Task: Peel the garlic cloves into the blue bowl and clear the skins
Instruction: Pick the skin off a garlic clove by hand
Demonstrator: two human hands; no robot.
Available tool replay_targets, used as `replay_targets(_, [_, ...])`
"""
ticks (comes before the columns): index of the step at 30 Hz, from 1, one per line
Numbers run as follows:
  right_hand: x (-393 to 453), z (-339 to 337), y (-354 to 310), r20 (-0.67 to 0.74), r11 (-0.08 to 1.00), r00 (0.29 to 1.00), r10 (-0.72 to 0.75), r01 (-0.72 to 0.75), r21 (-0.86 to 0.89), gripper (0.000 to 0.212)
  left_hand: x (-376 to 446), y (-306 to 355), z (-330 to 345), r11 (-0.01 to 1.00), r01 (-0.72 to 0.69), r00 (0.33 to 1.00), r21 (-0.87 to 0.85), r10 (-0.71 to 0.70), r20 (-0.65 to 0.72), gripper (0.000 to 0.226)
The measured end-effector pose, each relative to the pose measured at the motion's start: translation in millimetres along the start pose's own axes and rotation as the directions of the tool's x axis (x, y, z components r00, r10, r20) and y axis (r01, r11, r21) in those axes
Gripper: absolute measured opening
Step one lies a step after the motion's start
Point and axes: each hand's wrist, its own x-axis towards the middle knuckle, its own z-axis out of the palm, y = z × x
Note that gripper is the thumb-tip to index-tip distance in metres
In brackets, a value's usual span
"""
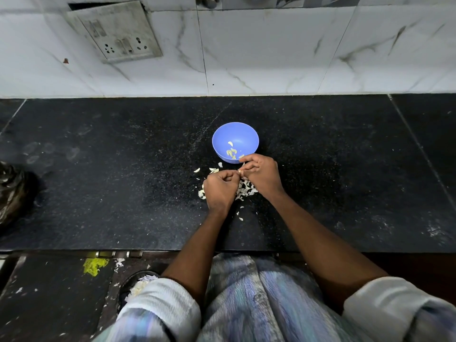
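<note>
I'm holding both hands close together over the black counter (98, 169), just in front of the blue bowl (235, 134). My left hand (219, 191) is curling into a loose fist, fingers tucked in, thumb and fingertips pinching a small garlic clove (238, 171) at its tip. My right hand (261, 176) is curling too, its fingertips meeting the same clove from the other side, one finger reaching over the bowl's near rim. A few peeled cloves (231, 152) are lying inside the bowl. Papery skins (246, 188) are lying scattered on the counter beneath and beside my hands.
</note>
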Motion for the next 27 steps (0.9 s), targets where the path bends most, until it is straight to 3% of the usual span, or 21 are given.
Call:
replay_targets(5, [1.3, 1.4, 0.3, 0.010, 0.998, 1.000, -0.029, 0.030, -0.058, 0.037, -3.1, 5.8, -2.0, 0.987, -0.028, 1.000, 0.156, 0.028, 0.003, 0.014])
replay_targets(12, [1.3, 1.7, 3.0, 0.029, 0.998, 0.998, -0.047, 0.048, -0.043, 0.036, -5.2, 8.2, 1.1, 0.994, 0.009, 1.000, 0.108, -0.007, -0.017, 0.018])
replay_targets(18, [1.4, 0.3, 5.7, 0.048, 0.990, 0.999, 0.015, -0.022, 0.141, 0.033, -2.7, 8.7, 4.5, 0.999, 0.027, 0.998, 0.042, -0.025, -0.051, 0.030])
replay_targets(22, [-0.6, -2.0, 2.8, 0.069, 0.940, 0.994, 0.084, -0.102, 0.326, 0.028, -2.2, 9.6, 5.5, 0.999, 0.045, 0.998, 0.007, -0.045, -0.048, 0.022])
replay_targets(27, [-1.8, -3.2, 0.2, 0.052, 0.921, 0.991, 0.122, -0.133, 0.368, 0.026, -4.2, 8.8, 6.0, 0.999, -0.005, 1.000, 0.045, 0.006, -0.028, 0.014])
